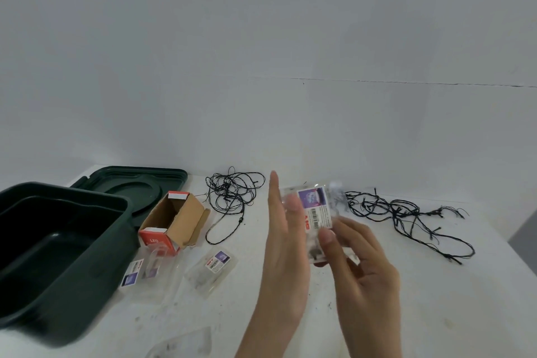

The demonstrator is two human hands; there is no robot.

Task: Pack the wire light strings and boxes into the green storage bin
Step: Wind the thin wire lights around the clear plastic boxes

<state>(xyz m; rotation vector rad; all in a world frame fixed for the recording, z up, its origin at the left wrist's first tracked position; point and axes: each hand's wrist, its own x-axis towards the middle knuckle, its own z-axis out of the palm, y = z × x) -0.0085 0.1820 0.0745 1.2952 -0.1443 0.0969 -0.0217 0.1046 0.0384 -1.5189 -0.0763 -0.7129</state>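
At the far left stands the green bin (87, 285), open side up and dark inside; nothing can be made out in it. Its lid (139, 183) lies flat behind it. Just beside the bin's right wall is an open cardboard box (174, 221) with a red end, tipped on its side. In front of the box, two loose packets (213, 269) of clear plastic lie on the white surface (436, 299). Behind them, near the wall, sits a tangle of black wire (232, 192).

Right of centre, both hands are raised together around one clear packet (315, 212). The left hand (286, 241) is flat, its fingers straight, and lies against the packet's left side. The right hand (363, 264) pinches the packet's lower end between thumb and fingers. The packet's long axis points up and away from the person, with the label facing the camera. Further right, a second wire string (406, 218) sprawls loose across the surface.

The coming move looks to turn on this: the bin lies well to the left of the held packet, beyond the box and the loose packets, so the packet has to travel left over them. The left hand is nearer the bin, but the right hand has the grip. Either it reaches across, or the packet changes hands
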